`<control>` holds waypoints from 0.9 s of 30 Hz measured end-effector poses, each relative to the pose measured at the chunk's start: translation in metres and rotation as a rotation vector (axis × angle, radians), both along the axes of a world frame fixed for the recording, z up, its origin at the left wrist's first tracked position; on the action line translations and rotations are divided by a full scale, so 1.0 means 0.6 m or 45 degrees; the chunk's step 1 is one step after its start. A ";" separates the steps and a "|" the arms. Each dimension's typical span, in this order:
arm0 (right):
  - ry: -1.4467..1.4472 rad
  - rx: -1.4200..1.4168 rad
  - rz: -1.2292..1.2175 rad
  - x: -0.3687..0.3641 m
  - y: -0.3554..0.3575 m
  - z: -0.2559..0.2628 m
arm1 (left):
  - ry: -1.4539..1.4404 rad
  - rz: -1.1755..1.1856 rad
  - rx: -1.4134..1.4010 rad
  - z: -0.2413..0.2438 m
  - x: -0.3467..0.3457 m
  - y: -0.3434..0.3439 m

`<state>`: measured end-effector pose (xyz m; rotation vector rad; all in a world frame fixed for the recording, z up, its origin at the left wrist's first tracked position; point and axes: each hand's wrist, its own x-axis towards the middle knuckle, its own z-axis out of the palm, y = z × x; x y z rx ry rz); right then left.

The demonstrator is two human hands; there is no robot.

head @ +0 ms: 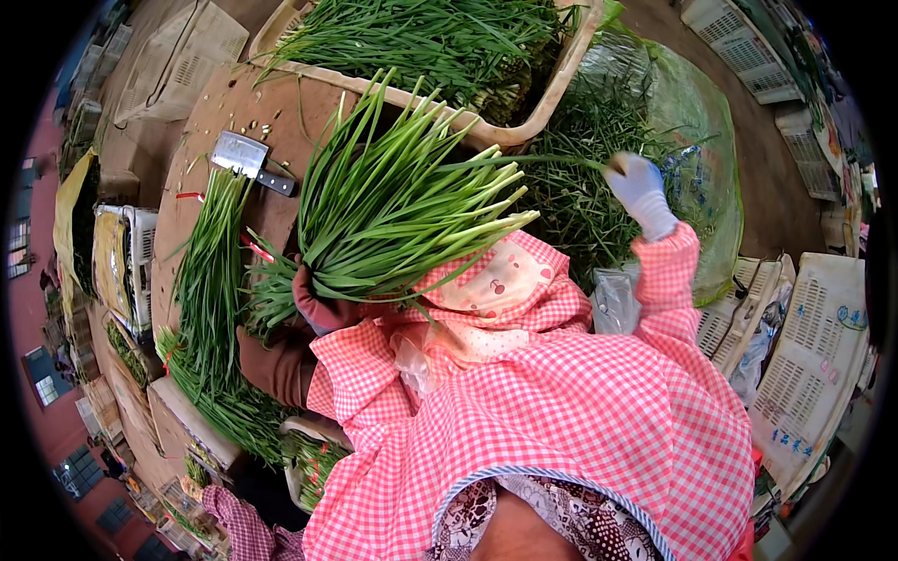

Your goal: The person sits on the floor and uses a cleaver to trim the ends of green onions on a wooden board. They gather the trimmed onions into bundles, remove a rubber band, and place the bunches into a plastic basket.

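My left hand (319, 305), partly hidden by leaves and in a dark glove, grips a large fanned bunch of garlic chives (400, 217). Their pale cut ends point up and to the right. Out to the right, my right hand (635, 189) wears a light knit glove and pinches the end of one long green leaf (554, 160). Left of the held bunch, more chives (210, 294) lie lengthwise on the brown tabletop (210, 105), with red ties (256, 247) near them. A cleaver (242, 156) with a black handle lies by their stem ends.
A plastic crate (540, 126) heaped with chives (435, 42) stands at the table's far side. Loose trimmed leaves (589, 161) fill a green plastic bag (701, 126) under my right hand. White crates (814, 350) stand at right. Another person's checked sleeve (235, 519) shows at lower left.
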<state>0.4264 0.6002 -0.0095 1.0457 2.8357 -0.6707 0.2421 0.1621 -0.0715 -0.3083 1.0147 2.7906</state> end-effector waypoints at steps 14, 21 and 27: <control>0.721 -1.579 0.087 -0.110 -0.190 -0.045 | -0.058 -0.097 -0.005 -0.055 -0.016 -0.023; 0.708 -1.383 0.339 -0.057 -0.173 -0.061 | -0.090 -0.054 0.034 -0.038 -0.014 0.001; 0.416 -0.676 0.005 0.011 -0.081 -0.016 | -0.092 -0.002 -0.103 -0.032 -0.014 0.006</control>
